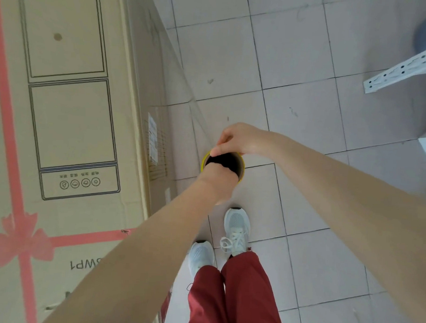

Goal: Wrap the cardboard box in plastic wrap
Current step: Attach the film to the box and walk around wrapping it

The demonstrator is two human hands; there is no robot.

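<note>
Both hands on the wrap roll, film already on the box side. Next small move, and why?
Probably step along the cardboard box, keeping the plastic wrap roll upright and the film taut. The left hand and right hand both grip the roll's top, and film already runs from it to the box's side face.

The cardboard box [69, 121] bears upside-down print ending "WP1"; its icon captions [79, 173] and side label [153, 139] are illegible.
</note>
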